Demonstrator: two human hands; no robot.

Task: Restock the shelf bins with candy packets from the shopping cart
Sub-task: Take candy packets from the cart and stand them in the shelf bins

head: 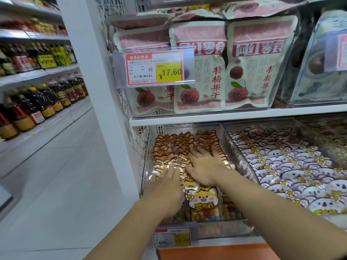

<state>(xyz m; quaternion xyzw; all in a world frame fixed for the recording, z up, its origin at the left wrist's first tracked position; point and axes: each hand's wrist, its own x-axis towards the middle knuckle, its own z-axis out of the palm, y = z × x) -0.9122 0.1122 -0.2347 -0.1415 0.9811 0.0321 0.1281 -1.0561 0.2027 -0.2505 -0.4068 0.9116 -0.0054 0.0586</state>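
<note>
Left hand [165,190] and right hand [204,167] lie flat on orange packets [174,142], grip empty; left seemingly near bin [146,166] wall.

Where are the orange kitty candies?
In the head view, orange kitty packets fill the lower shelf's left clear bin, under the left hand and right hand, beside the white koala packets.

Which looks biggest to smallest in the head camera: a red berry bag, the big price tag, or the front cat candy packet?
Largest: red berry bag.
Then: big price tag.
Smallest: front cat candy packet, though only part shows.
</note>
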